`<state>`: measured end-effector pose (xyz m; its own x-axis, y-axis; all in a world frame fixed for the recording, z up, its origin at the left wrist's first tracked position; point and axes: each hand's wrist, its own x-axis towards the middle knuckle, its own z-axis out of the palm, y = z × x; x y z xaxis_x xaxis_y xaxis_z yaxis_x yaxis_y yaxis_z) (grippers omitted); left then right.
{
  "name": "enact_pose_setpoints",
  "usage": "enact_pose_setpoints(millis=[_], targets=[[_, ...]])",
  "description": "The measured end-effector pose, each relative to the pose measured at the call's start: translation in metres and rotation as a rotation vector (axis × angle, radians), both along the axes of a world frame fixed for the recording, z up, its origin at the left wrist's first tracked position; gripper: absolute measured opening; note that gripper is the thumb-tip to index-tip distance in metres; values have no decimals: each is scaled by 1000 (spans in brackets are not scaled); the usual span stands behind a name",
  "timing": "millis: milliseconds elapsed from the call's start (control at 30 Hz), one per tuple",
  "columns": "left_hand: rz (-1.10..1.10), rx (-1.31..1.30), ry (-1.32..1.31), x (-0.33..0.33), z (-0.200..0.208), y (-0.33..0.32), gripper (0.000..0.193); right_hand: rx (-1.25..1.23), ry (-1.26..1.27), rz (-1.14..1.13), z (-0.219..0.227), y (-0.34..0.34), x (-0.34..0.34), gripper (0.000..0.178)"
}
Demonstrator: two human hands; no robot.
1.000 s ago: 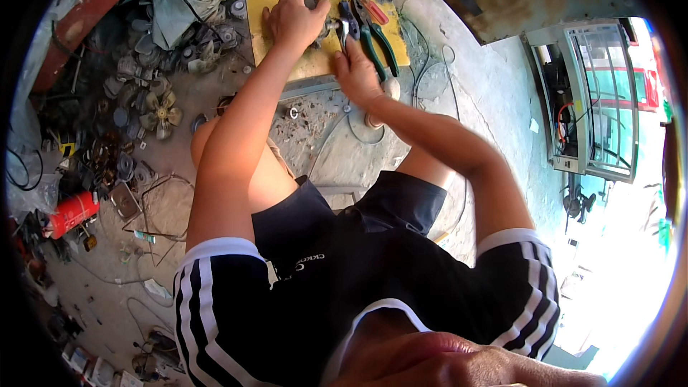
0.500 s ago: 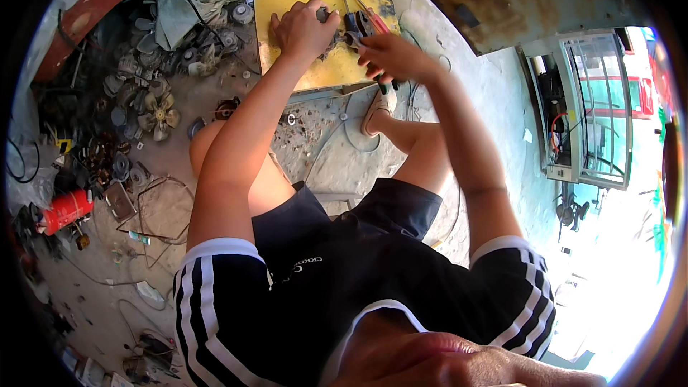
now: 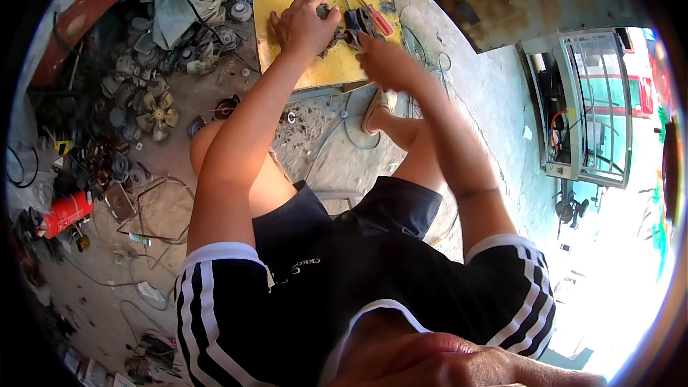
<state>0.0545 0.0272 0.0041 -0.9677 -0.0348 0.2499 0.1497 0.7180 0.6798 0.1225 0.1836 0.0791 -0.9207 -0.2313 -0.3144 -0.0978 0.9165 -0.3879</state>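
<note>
My left hand (image 3: pixel 304 29) is closed around a dark, greasy metal part (image 3: pixel 322 11) on a worn yellow board (image 3: pixel 276 3); the fingers cover most of the part. Close on its right, my right hand (image 3: pixel 390 61), smeared by motion, is wrapped around what look like pliers. Their metal jaws (image 3: pixel 350 37) point left toward the part, and the hand hides the handles. Just beyond the jaws lie a red-handled screwdriver (image 3: pixel 380 23), a second screwdriver with a dark handle (image 3: pixel 350 18) and a black object (image 3: pixel 365 23) of unclear kind.
Scrap motor parts and a fan blade wheel (image 3: pixel 158 116) litter the floor at left, near a red cylinder-like object (image 3: pixel 67 213). A rusty metal panel (image 3: pixel 494 0) overhangs the far right, above a glass-fronted cabinet (image 3: pixel 595 107). My sandalled foot (image 3: pixel 380 109) stands by the board's near right corner.
My right hand has shifted slightly left and turned, with the pliers' jaws staying beside the part. The left hand keeps its hold. The board appears a little higher in view.
</note>
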Motion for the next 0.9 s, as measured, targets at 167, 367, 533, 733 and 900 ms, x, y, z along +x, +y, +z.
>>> enact_pose_setpoints(millis=[167, 367, 533, 733, 900], targets=[[-95, -3, 2, 2, 5, 8, 34, -566, 378, -358, -117, -18, 62, 53], [-125, -56, -78, -2, 16, -1, 33, -825, 400, -512, -124, -35, 54, 40], [-160, -36, -119, -2, 13, 1, 37, -917, 450, -588, -134, -39, 57, 34], [-179, -38, -163, -5, 15, -1, 40, -850, 507, -568, -145, -42, 46, 30], [-191, -23, -65, -3, 15, -10, 53, -975, 208, -572, -128, -22, 34, 29]])
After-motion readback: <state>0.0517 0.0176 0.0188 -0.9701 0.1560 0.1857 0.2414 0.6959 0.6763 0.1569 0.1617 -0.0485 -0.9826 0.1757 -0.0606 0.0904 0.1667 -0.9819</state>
